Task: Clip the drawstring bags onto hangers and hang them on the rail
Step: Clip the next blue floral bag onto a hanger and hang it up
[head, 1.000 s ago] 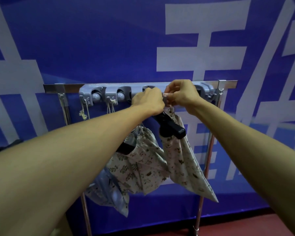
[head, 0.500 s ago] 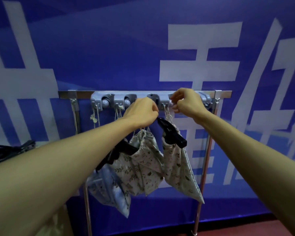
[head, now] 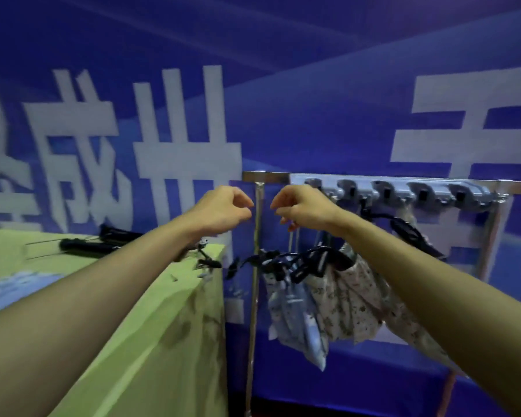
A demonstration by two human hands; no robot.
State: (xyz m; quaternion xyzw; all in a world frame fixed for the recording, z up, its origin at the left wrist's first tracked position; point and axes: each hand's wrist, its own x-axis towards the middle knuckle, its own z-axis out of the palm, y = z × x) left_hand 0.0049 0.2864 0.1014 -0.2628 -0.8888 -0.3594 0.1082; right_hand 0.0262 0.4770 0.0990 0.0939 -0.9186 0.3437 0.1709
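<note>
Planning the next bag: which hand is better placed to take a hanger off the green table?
Left. The left hand looks empty and is nearer the hangers on the table; the right hand is by the rail.

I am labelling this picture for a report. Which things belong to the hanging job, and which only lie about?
Job: rail, grey hook strip, floral bags, blue bag, black hangers on them, spare hangers at left.
Lying about: green table, blue banner.
</note>
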